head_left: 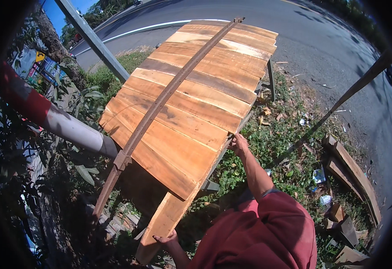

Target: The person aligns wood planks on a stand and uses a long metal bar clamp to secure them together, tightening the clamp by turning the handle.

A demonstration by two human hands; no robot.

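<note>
Several wooden boards lie edge to edge as a panel (178,116) on a stand. A long, rusty bar clamp (164,96) lies across them. At the near end, a narrow plank (169,213) sticks out past the boards and runs along the panel's right edge. My left hand (168,240) is closed round the plank's near end, thumb on top. My right hand (238,143) is closed at the panel's right edge, fingers bent against the wood there. Its fingertips are partly hidden, and the plank seems to pass under them.
A red and white pole (70,123) and a grey metal post (93,40) stand at the left, beside leafy plants. Another slanted pole (335,107) rises at the right. Loose timber offcuts (353,175) lie on weedy ground. An asphalt road (321,49) curves beyond.
</note>
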